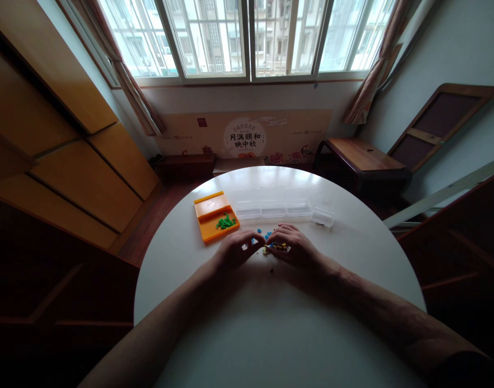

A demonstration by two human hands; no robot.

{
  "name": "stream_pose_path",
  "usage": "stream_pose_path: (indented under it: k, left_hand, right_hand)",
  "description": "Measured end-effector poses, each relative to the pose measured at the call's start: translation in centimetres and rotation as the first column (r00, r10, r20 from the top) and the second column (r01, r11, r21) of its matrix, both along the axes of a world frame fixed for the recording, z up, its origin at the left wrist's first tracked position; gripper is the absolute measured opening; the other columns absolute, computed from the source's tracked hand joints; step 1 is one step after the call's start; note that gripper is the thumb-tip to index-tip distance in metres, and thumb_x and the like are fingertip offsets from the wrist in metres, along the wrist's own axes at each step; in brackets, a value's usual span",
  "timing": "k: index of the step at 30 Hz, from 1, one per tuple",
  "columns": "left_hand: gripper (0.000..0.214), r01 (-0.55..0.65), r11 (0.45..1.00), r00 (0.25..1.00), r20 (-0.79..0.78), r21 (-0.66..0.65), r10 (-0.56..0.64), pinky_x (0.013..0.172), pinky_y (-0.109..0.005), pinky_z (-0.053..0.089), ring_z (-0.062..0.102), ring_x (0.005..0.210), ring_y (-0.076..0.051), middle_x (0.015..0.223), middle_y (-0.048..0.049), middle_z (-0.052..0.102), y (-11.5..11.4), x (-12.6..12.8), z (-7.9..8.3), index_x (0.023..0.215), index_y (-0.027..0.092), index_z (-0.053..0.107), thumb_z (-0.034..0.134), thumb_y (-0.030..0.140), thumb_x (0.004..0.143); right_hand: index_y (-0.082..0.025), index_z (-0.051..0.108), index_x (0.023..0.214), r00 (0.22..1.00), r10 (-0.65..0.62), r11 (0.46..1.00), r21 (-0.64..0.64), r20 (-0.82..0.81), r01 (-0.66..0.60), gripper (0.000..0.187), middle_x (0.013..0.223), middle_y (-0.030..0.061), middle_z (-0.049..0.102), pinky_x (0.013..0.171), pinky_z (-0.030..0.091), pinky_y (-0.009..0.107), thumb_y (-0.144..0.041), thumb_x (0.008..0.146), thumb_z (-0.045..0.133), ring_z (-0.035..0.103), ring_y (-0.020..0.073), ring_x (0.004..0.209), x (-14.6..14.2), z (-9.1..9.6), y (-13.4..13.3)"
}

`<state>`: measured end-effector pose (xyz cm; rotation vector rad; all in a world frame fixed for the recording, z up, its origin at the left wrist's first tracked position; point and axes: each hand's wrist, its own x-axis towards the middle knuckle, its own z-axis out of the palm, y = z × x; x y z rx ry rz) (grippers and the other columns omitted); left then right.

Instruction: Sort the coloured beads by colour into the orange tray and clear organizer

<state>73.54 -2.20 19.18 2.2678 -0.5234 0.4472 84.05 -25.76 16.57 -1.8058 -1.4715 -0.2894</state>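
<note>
My left hand (pixel 238 248) and my right hand (pixel 292 245) meet fingertip to fingertip over the middle of the white table. The left thumb and fingers are pinched together; what lies in them, if anything, is too small to make out. My right hand curls over a pile of small yellow and dark pieces (pixel 280 247), its thumb and fingertips drawn close. Several small blue pieces (pixel 267 235) lie just beyond the fingers, partly hidden by them. One small dark piece (pixel 272 270) sits apart, nearer to me.
An orange tray (pixel 208 235) holding small green pieces (pixel 226 221) stands beyond my left hand. Clear plastic compartment boxes (pixel 273 209) line the far side of the round white table (pixel 239 334), with a separate clear box (pixel 322 218) at their right. A wooden stool (pixel 364 153) stands beyond the table.
</note>
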Motion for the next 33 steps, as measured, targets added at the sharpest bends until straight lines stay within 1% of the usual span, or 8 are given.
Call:
stream_pose_path:
  k: [6, 9, 13, 17, 22, 26, 33]
  left_hand:
    - [0.021, 0.001, 1.000, 1.000, -0.006, -0.001, -0.001, 0.078, -0.027, 0.057, 0.072, 0.080, -0.015, 0.097, -0.0057, 0.082, -0.24, -0.14, 0.39, 0.104, 0.020, 0.079, 0.066, 0.036, 0.108]
    - [0.022, 0.008, 1.000, 1.000, 0.004, 0.007, -0.008, 0.076, -0.026, 0.056, 0.071, 0.077, -0.014, 0.093, -0.0053, 0.081, -0.18, -0.03, 0.15, 0.103, 0.020, 0.079, 0.068, 0.038, 0.107]
    - [0.020, 0.001, 1.000, 1.000, 0.008, 0.025, -0.001, 0.072, -0.025, 0.053, 0.068, 0.072, -0.013, 0.087, -0.0032, 0.079, -0.06, 0.15, -0.36, 0.101, 0.020, 0.079, 0.072, 0.038, 0.105]
    - [0.020, -0.008, 1.000, 1.000, 0.018, 0.026, 0.008, 0.071, -0.025, 0.054, 0.068, 0.070, -0.013, 0.087, -0.0034, 0.079, -0.11, 0.19, -0.55, 0.101, 0.020, 0.079, 0.072, 0.038, 0.105]
    - [0.016, -0.011, 1.000, 0.998, 0.056, 0.020, 0.010, 0.072, -0.026, 0.055, 0.068, 0.070, -0.013, 0.088, -0.0037, 0.080, -0.27, 0.11, -0.38, 0.099, 0.021, 0.080, 0.073, 0.035, 0.103]
    - [0.013, -0.004, 1.000, 0.999, 0.054, 0.012, 0.003, 0.072, -0.026, 0.055, 0.068, 0.069, -0.013, 0.088, -0.0031, 0.080, -0.38, 0.03, -0.12, 0.099, 0.022, 0.080, 0.072, 0.030, 0.103]
    - [0.011, 0.002, 1.000, 0.998, 0.065, 0.013, -0.003, 0.072, -0.025, 0.054, 0.068, 0.070, -0.012, 0.088, -0.0028, 0.080, -0.30, 0.05, -0.12, 0.100, 0.022, 0.080, 0.072, 0.029, 0.103]
  right_hand:
    - [-0.027, 0.071, 0.108, 1.000, 0.011, 1.000, 0.000, 0.002, -0.011, 0.009, 0.102, 0.0038, 0.081, 0.108, 0.052, 0.047, -0.036, 0.108, 0.071, 0.072, 0.0231, 0.096, 0.06, 0.07, -0.07]
    - [-0.028, 0.071, 0.108, 1.000, 0.011, 1.000, 0.013, 0.003, -0.012, 0.009, 0.103, 0.0036, 0.082, 0.111, 0.051, 0.048, -0.036, 0.108, 0.070, 0.073, 0.0228, 0.095, 0.10, -0.01, -0.09]
    - [-0.027, 0.071, 0.106, 1.000, 0.013, 1.000, 0.026, 0.005, -0.014, 0.006, 0.100, 0.0035, 0.081, 0.108, 0.053, 0.047, -0.033, 0.108, 0.070, 0.072, 0.0222, 0.093, -0.04, 0.26, -0.06]
    - [-0.027, 0.071, 0.104, 1.000, 0.007, 0.999, 0.038, -0.002, -0.007, 0.006, 0.099, 0.0029, 0.081, 0.107, 0.054, 0.046, -0.032, 0.107, 0.070, 0.073, 0.0213, 0.089, -0.23, 0.64, -0.04]
    - [-0.027, 0.072, 0.104, 1.000, 0.009, 0.999, 0.052, -0.010, -0.008, 0.006, 0.098, 0.0029, 0.081, 0.107, 0.054, 0.047, -0.032, 0.108, 0.069, 0.073, 0.0210, 0.088, -0.24, 0.65, -0.06]
    - [-0.028, 0.072, 0.105, 1.000, 0.006, 0.998, 0.063, -0.013, -0.005, 0.005, 0.098, 0.0026, 0.081, 0.106, 0.054, 0.046, -0.031, 0.108, 0.069, 0.073, 0.0209, 0.088, -0.27, 0.66, -0.07]
    - [-0.028, 0.071, 0.104, 1.000, 0.002, 0.998, 0.065, -0.016, -0.001, 0.006, 0.098, 0.0024, 0.081, 0.107, 0.054, 0.046, -0.030, 0.108, 0.069, 0.074, 0.0206, 0.089, -0.40, 0.86, -0.10]
